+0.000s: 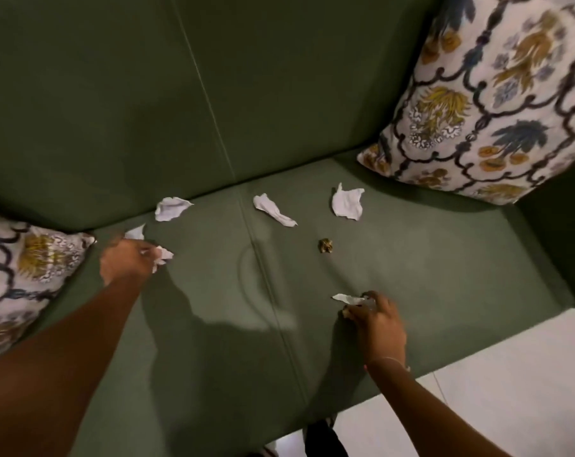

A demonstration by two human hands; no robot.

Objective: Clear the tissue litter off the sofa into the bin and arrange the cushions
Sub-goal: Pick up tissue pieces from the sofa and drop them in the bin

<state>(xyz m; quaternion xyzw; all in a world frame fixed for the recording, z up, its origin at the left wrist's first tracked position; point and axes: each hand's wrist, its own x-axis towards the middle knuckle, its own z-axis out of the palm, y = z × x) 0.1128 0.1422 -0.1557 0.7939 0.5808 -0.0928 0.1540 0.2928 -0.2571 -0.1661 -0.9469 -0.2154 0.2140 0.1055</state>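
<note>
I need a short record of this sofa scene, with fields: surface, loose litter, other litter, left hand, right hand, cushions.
surface: green sofa seat
loose litter: three white tissue pieces near the backrest
other litter: small brown crumpled scrap
left hand: left hand closed on white tissue
right hand: right hand pinching a tissue piece
cushions: patterned cushion at right, another patterned cushion at left

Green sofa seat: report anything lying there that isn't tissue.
One oddity: a small crumpled golden-brown wad lies mid-seat on the green sofa, apart from the torn white tissue scraps. I cannot tell what it is.
</note>
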